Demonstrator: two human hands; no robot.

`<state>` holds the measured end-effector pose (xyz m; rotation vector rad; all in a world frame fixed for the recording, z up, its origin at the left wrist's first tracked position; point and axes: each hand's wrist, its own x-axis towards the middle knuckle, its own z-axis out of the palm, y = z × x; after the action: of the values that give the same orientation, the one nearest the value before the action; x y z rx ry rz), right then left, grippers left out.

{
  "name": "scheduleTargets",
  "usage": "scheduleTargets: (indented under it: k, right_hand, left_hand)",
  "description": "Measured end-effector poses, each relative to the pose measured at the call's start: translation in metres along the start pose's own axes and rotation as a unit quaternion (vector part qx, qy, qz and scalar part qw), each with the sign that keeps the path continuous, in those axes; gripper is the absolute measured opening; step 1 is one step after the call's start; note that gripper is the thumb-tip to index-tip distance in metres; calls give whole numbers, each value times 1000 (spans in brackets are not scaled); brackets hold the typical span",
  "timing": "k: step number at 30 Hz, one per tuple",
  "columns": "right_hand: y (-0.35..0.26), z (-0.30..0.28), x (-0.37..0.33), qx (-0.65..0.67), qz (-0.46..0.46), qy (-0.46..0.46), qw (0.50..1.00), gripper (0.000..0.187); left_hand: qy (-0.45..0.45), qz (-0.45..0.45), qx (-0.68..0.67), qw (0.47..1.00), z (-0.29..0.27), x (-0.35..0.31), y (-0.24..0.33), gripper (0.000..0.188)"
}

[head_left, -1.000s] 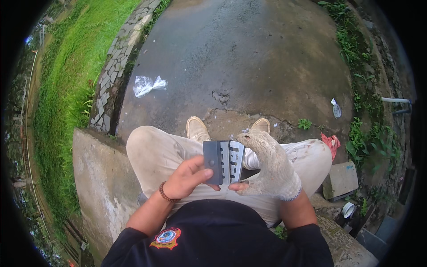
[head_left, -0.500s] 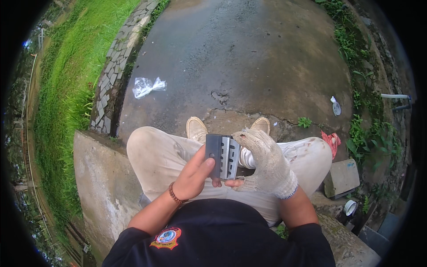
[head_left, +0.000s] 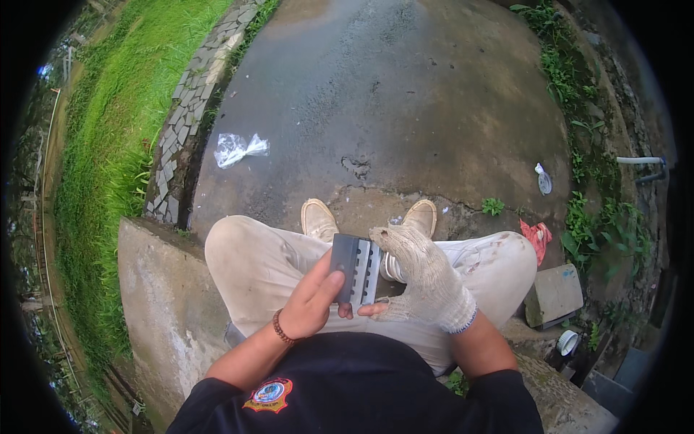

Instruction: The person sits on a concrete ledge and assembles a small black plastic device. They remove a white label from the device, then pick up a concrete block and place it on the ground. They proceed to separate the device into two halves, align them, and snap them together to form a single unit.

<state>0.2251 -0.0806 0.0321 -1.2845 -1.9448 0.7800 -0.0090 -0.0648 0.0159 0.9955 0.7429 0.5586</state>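
Observation:
Between my knees is a small rectangular piece [head_left: 344, 267], dark grey on its left side, with slotted silver metal strips on its right. My bare left hand [head_left: 312, 295], a beaded bracelet at its wrist, grips the dark side with the thumb flat on its face and fingers underneath. My right hand [head_left: 423, 282] wears a worn off-white knitted glove. Its upper fingers reach the piece's top right corner, and a bare fingertip meets the bottom edge, so the piece's right end lies between them. What the fingers do underneath is hidden.
A clear plastic bag [head_left: 241, 150] lies on the damp concrete ahead, left of my shoes [head_left: 319, 220]. By my right knee are a red cloth [head_left: 536, 239] and a concrete block [head_left: 555, 294]. Farther right, a pale pipe [head_left: 639, 160] sticks out. Grass [head_left: 123, 137] borders the left.
The piece and both hands sit slightly lower in view, and the piece is tilted a little differently. Both hands stay on it.

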Motion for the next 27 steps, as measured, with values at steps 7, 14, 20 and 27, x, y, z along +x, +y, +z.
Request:
scheduleTargets:
  k: [7, 14, 20, 27]
  right_hand:
    - [3, 5, -1, -22, -18, 25, 999, 103]
    - [-1, -1, 3, -28, -38, 15, 999, 104]
    - [-4, -1, 0, -34, -79, 51, 995, 86]
    - [-8, 1, 1, 6, -77, 30, 997, 80]
  left_hand:
    - [18, 8, 14, 1000, 3, 1, 2, 53]
    - [22, 62, 39, 997, 0, -2, -5, 53]
    - [45, 132, 152, 979, -7, -8, -6, 63]
    - [9, 166, 202, 965, -9, -12, 2, 65]
